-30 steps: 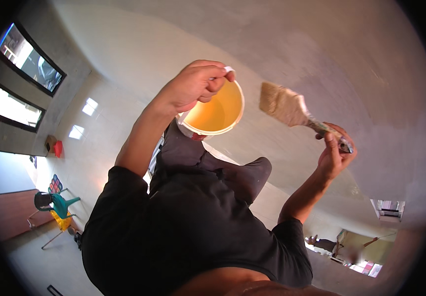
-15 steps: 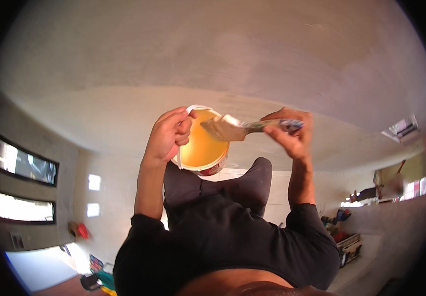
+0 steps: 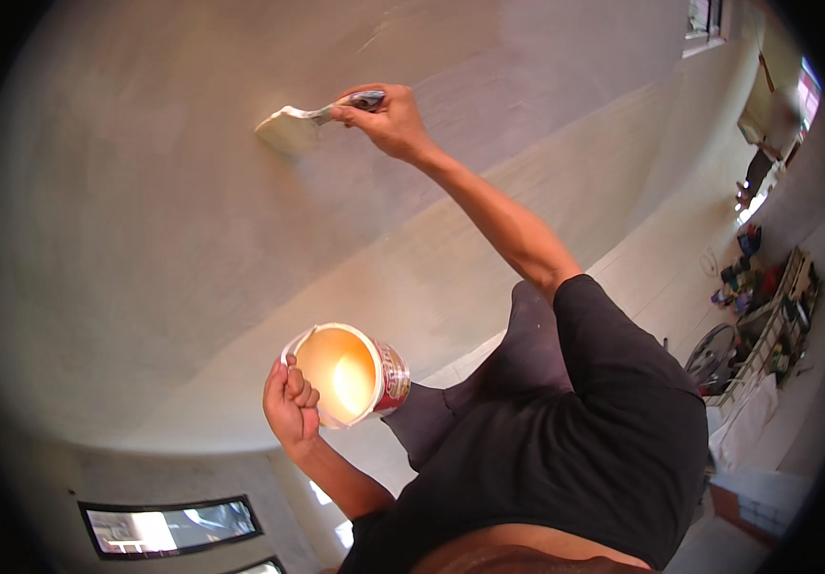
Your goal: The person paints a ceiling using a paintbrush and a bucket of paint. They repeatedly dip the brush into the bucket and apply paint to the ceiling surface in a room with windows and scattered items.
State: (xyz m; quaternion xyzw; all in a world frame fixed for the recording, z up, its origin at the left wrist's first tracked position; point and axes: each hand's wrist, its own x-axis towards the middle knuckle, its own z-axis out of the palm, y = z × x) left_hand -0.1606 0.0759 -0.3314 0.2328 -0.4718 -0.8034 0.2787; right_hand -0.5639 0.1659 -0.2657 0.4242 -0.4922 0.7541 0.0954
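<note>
My left hand (image 3: 293, 402) is closed on the white handle of a small paint bucket (image 3: 345, 373), held low at the left of my legs, with a pale yellowish inside and a red printed label. My right hand (image 3: 388, 124) grips the handle of a wide paintbrush (image 3: 286, 129), its pale bristles against the smooth grey-beige plastered wall (image 3: 144, 201) high in the picture. A faint damp-looking patch shows on the wall just below the bristles.
Windows (image 3: 168, 524) show at the lower left and a small window (image 3: 699, 19) at the top right. A cart-like frame with piled items (image 3: 757, 325) and a wheel (image 3: 709, 354) stand on the right along the pale floor (image 3: 604, 277). A blurred area lies at the upper right.
My right hand has lifted the brush out of the bucket up to the wall. My left hand and the bucket sit lower in the picture, and the view has turned.
</note>
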